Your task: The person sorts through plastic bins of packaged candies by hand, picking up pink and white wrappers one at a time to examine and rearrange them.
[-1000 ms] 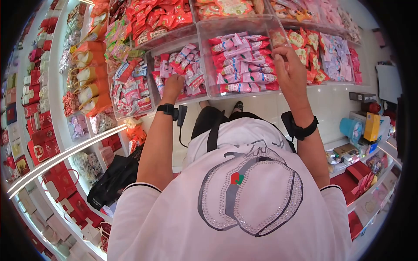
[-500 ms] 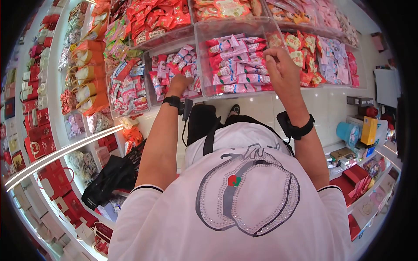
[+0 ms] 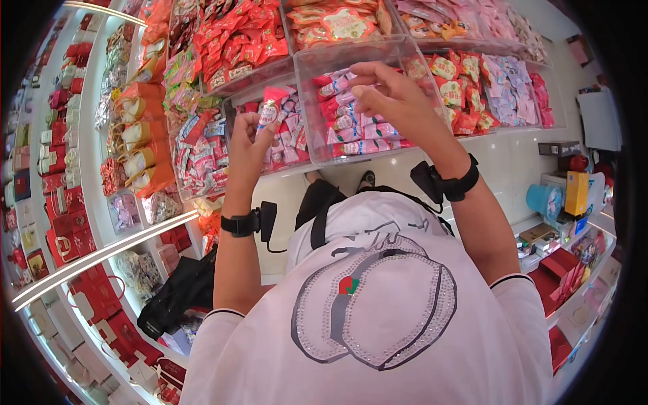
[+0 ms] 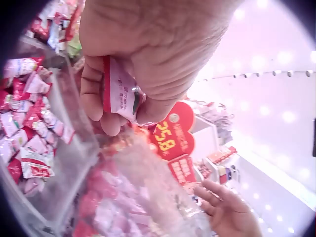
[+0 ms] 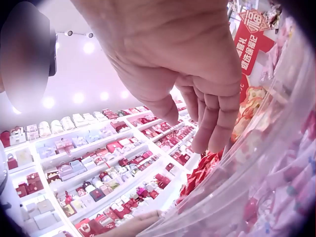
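My left hand (image 3: 248, 150) pinches a wrapped candy (image 3: 270, 108) in a pink wrapper with a red end, held up over the front bin of loose pink candies (image 3: 291, 138). The left wrist view shows the same candy (image 4: 121, 91) between thumb and fingers, with small print on its wrapper. My right hand (image 3: 398, 104) hovers over the neighbouring clear bin (image 3: 307, 88), where pink-wrapped candies (image 3: 368, 145) lie in neat rows. Its fingers are loosely bent and hold nothing, as the right wrist view also shows.
More clear bins hold red packets (image 3: 246, 37), orange packets (image 3: 344, 23) and pale purple packets (image 3: 509, 88). Shelves of red and white gift boxes (image 3: 64, 202) line the left. A blue bin (image 3: 538, 198) and a yellow box (image 3: 576, 192) stand at the right.
My left hand has come up out of the bin of loose candies with one candy pinched in it. My right hand has moved left over the rows of candies.
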A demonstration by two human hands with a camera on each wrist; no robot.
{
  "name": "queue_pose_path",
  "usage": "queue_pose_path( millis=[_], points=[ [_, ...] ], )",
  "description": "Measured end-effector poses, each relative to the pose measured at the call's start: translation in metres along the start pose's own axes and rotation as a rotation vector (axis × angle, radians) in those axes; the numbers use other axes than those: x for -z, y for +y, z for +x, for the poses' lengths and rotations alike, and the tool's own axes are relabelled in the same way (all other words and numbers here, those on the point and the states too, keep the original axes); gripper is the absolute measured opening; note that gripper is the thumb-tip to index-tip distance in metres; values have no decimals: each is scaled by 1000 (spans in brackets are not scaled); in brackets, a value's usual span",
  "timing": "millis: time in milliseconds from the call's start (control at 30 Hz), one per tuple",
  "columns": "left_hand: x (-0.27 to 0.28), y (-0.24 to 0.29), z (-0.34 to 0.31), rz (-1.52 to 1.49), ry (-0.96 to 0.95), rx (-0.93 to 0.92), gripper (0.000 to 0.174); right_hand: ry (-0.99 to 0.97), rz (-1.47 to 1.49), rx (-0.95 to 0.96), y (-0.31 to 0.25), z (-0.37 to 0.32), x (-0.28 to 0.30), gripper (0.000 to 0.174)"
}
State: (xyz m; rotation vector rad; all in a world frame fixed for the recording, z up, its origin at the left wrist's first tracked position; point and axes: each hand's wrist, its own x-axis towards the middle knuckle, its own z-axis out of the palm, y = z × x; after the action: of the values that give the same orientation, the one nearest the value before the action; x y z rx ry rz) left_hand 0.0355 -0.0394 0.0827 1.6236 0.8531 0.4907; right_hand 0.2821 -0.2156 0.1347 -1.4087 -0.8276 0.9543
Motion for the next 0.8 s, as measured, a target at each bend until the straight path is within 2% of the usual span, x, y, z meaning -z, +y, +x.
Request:
queue_pose_path(
  millis=[67, 133, 267, 533, 667, 800],
  points=[
    [-15, 39, -6, 7, -81, -67, 25, -69, 51, -26, 0, 8, -7, 48],
    [-30, 63, -6, -19, -167, -62, 25, -100, 76, -52, -3, 14, -10, 45],
    [-54, 71, 7, 153, -379, -150, 30, -168, 121, -89, -5, 17, 0, 37],
    [-66, 80, 30, 142, -477, 92, 27, 58, 164, -125, 8, 0, 39, 27],
    [-75, 78, 44, 213, -568, 57, 25, 97, 177, -101, 13, -6, 51, 26],
    [-90, 87, 66, 335, -644, -69, 26, 144, 188, -87, 16, -8, 66, 27]
  ],
)
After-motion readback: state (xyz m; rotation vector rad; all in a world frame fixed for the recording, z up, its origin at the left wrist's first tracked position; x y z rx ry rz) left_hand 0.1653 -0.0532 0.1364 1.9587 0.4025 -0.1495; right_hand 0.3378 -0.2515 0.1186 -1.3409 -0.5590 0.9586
